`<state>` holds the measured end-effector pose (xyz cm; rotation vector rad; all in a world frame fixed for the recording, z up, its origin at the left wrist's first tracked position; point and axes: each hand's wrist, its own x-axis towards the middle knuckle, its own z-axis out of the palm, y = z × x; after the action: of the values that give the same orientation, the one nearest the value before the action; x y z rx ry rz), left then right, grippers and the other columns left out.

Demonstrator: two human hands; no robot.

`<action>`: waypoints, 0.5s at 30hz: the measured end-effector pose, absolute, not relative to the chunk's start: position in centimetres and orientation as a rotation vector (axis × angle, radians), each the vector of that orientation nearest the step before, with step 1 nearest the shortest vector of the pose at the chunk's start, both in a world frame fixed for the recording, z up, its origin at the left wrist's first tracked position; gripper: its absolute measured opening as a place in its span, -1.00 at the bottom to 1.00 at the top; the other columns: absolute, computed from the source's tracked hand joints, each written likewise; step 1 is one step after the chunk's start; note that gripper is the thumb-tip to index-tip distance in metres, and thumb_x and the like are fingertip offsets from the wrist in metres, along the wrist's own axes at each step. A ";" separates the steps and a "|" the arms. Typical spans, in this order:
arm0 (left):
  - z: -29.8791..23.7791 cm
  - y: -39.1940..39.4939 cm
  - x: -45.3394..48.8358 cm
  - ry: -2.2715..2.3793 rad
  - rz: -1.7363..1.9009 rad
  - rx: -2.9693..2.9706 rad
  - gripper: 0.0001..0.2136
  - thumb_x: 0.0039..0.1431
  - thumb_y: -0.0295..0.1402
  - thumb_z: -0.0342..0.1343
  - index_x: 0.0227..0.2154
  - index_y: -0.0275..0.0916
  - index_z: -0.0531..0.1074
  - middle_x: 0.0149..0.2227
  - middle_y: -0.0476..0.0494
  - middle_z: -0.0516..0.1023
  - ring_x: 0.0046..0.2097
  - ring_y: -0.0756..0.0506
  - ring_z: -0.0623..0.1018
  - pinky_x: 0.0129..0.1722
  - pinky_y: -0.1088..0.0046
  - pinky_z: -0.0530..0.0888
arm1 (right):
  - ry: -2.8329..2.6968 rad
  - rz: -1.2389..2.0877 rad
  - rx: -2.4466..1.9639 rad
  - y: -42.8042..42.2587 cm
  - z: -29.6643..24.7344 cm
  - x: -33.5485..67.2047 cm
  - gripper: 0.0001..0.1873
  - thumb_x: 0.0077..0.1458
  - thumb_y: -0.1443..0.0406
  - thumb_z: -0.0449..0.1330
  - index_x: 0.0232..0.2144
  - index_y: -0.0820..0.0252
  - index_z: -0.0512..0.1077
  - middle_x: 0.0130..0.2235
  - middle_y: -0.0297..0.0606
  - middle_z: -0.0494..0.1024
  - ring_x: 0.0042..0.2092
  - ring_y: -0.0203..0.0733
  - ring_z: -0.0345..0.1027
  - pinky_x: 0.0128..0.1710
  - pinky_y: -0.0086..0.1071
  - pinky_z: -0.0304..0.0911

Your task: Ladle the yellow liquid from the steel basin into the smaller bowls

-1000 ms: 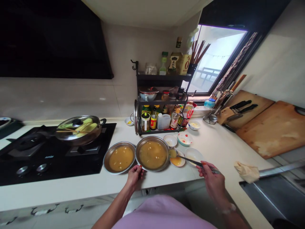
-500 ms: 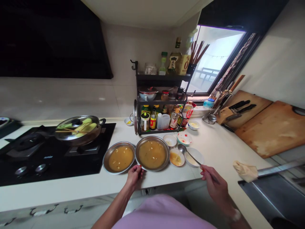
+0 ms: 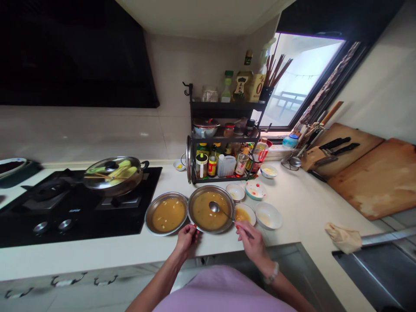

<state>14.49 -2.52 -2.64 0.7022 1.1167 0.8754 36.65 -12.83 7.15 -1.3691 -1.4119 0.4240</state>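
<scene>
Two round steel pans of yellow-brown liquid sit side by side on the white counter. My left hand [image 3: 186, 237] grips the near rim of the right pan [image 3: 208, 210], close to the left pan [image 3: 167, 213]. My right hand [image 3: 250, 239] is closed on the handle of a metal spoon [image 3: 218, 209], whose bowl hangs over the liquid in the right pan. A small bowl with yellow sauce [image 3: 244, 214] lies just right of that pan, under the spoon's handle.
A lidded pan [image 3: 113, 175] stands on the black hob at left. A spice rack [image 3: 224, 143] with bottles rises behind the pans, with several small bowls [image 3: 268, 215] near it. Cutting boards [image 3: 373, 173] and knives lean at right; a cloth [image 3: 344, 237] lies by the sink.
My right hand has swung left with the spoon, from beside the small bowls to over the right pan. The left hand has stayed on the pan's rim.
</scene>
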 end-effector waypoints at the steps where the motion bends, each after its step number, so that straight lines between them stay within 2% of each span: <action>1: -2.5 -2.5 14.5 1.118 0.874 0.704 -0.62 -0.31 -0.08 0.29 -0.59 -0.26 0.29 -0.63 0.04 0.40 -0.63 0.11 0.30 -0.64 0.60 0.22 | -1.458 0.432 -1.365 -12.2 6.9 36.0 -0.76 0.17 0.28 0.03 -0.20 0.12 0.48 -0.34 -0.21 0.48 -0.40 -0.25 0.39 -0.55 -0.45 0.36; 8: -2.1 -2.6 14.6 1.117 0.876 0.721 -0.59 -0.35 -0.05 0.29 -0.61 -0.25 0.28 -0.63 0.03 0.40 -0.63 0.09 0.31 -0.63 0.58 0.23 | -1.713 0.385 -1.308 -8.3 5.3 34.0 -0.71 0.21 0.31 -0.03 -0.18 0.13 0.47 -0.30 -0.19 0.50 -0.26 -0.21 0.40 -0.24 -0.34 0.36; 15: -2.2 -2.6 14.6 1.134 0.884 0.713 -0.58 -0.35 -0.04 0.29 -0.62 -0.25 0.27 -0.63 0.02 0.40 -0.63 0.09 0.31 -0.63 0.58 0.23 | -1.768 0.239 -1.323 -5.4 5.4 36.1 -0.68 0.21 0.33 -0.07 -0.17 0.13 0.47 -0.28 -0.16 0.48 -0.22 -0.18 0.39 -0.19 -0.30 0.34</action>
<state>14.64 -2.60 -2.21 0.7134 1.1336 0.8837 36.14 -5.40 5.43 -1.3235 -1.7681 0.2394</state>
